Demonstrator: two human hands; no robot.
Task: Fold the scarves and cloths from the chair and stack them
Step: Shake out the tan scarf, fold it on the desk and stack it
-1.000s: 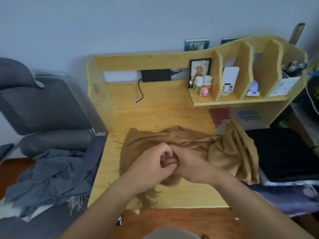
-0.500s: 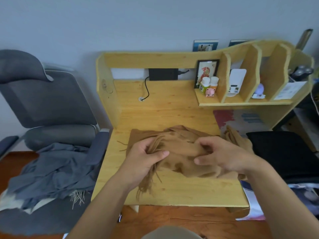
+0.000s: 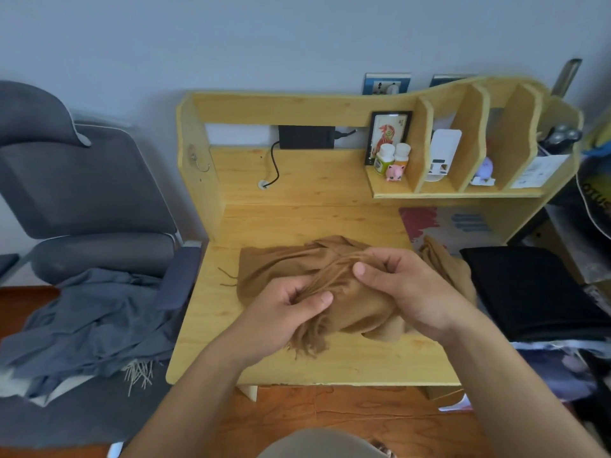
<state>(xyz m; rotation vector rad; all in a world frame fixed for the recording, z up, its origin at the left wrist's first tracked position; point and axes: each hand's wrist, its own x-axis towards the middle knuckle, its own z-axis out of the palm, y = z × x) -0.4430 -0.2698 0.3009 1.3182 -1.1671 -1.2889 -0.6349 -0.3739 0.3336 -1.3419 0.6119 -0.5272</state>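
A brown scarf (image 3: 297,269) lies bunched up in the middle of the wooden table (image 3: 330,361). The left hand (image 3: 281,312) pinches the stringy end of it between thumb and fingers. The right hand (image 3: 406,292) curls around the same bunch of strings, a bit higher up. A gray scarf (image 3: 89,322) sits in a heap on the gray chair (image 3: 82,193), just beside the table.
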